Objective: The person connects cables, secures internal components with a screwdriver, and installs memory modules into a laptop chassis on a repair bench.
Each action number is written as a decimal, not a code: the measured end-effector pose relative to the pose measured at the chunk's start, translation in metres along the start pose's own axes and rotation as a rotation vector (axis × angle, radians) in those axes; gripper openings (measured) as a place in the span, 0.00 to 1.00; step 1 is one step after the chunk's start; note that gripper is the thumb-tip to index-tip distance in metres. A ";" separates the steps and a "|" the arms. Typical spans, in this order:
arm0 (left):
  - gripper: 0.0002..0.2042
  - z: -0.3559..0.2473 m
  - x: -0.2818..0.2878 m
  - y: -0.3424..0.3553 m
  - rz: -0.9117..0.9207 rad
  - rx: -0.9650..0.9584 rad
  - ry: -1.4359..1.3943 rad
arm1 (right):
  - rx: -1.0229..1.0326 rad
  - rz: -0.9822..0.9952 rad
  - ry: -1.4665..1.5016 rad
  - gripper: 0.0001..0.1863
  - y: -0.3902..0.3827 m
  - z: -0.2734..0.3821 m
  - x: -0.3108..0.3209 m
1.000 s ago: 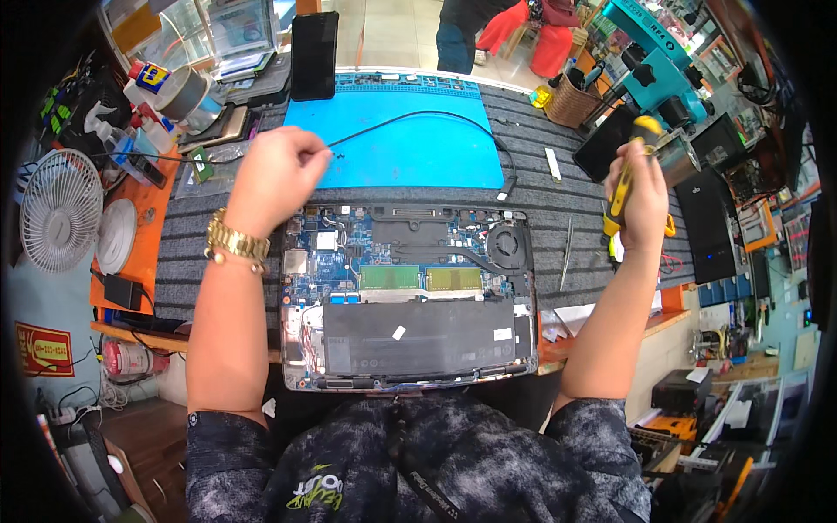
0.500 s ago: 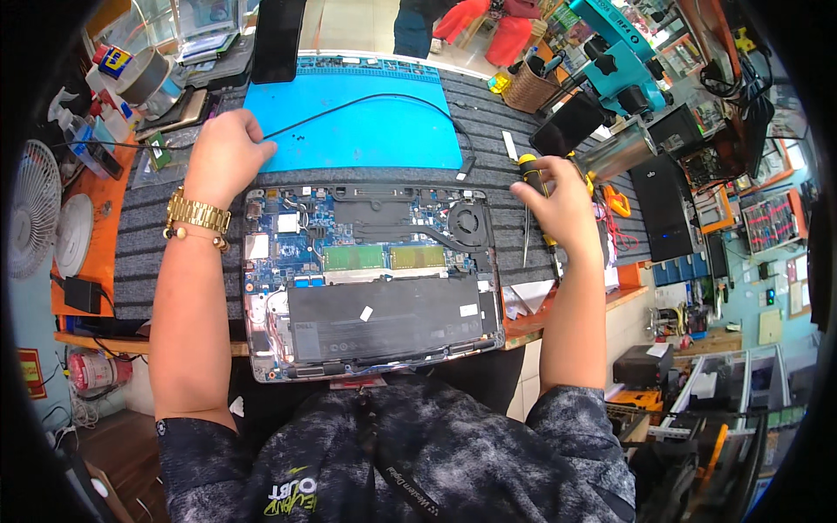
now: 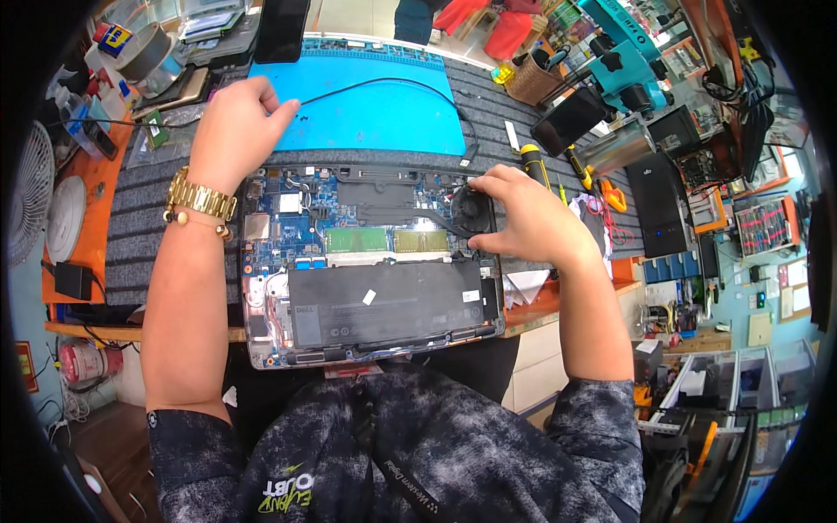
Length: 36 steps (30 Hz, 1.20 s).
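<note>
An opened laptop [image 3: 384, 301] lies with its circuit board, battery and memory modules bare. My left hand [image 3: 237, 131] is beyond its far left corner, fingers curled closed on a thin black cable [image 3: 384, 83]. The cable runs from the left through that hand and across a blue mat [image 3: 375, 126]. My right hand [image 3: 532, 213] spreads thumb and fingers apart over the laptop's right side. Its fingertips come down around the round cooling fan [image 3: 472, 211]; whether they touch it I cannot tell. Beside that hand lies a yellow-and-black screwdriver [image 3: 534, 163].
A black phone [image 3: 281, 30] rests at the mat's far left. Farther right are another dark phone [image 3: 571, 120], a wicker holder [image 3: 534, 80] of tools and a teal microscope [image 3: 623, 57]. Orange-handled pliers [image 3: 614, 197] lie to the right. A fan [image 3: 30, 192] stands far left.
My right hand has moved left from the screwdriver to the laptop's cooling fan. My left hand has shifted slightly up and right along with the cable.
</note>
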<state>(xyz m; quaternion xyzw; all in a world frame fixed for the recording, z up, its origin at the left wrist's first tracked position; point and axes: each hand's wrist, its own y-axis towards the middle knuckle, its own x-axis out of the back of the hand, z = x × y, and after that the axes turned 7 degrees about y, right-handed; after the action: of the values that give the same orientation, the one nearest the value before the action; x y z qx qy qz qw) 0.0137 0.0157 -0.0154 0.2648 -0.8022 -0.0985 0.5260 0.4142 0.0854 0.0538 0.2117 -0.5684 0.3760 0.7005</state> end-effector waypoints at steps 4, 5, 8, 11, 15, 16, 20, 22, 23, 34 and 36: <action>0.20 0.002 -0.005 -0.001 -0.022 -0.046 -0.006 | 0.043 0.020 -0.055 0.38 0.006 0.004 0.000; 0.20 0.002 -0.006 -0.001 -0.023 -0.049 -0.008 | 0.050 0.019 -0.071 0.38 0.008 0.005 0.000; 0.20 0.001 -0.006 -0.002 -0.012 -0.040 -0.005 | 0.040 0.038 -0.071 0.39 0.011 0.006 0.001; 0.20 -0.001 -0.005 -0.002 -0.002 -0.037 -0.012 | 0.014 0.053 -0.028 0.40 0.009 0.005 0.004; 0.20 -0.002 -0.006 -0.002 0.001 -0.049 -0.030 | 0.056 0.039 -0.010 0.41 0.003 -0.001 0.007; 0.20 -0.002 -0.006 -0.003 0.003 -0.047 -0.033 | 0.067 0.037 0.011 0.40 0.002 -0.003 0.007; 0.19 -0.001 -0.006 -0.003 0.019 -0.056 -0.030 | 0.043 0.071 0.077 0.38 0.002 -0.015 0.011; 0.19 -0.002 -0.006 -0.002 0.030 -0.046 -0.032 | -0.017 0.090 0.079 0.38 0.003 -0.021 0.013; 0.19 -0.002 -0.006 -0.002 0.033 -0.042 -0.031 | 0.025 0.069 0.111 0.37 0.000 -0.021 0.014; 0.19 -0.002 -0.007 -0.003 0.046 -0.048 -0.030 | -0.085 0.003 0.192 0.17 -0.041 -0.005 -0.013; 0.19 -0.002 -0.008 -0.003 0.052 -0.047 -0.027 | -0.120 -0.025 0.229 0.16 -0.045 -0.004 -0.020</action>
<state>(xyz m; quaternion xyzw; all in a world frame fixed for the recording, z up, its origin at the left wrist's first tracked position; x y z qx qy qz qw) 0.0189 0.0177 -0.0217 0.2300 -0.8134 -0.1071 0.5235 0.4500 0.0540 0.0398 0.1323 -0.5035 0.3543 0.7768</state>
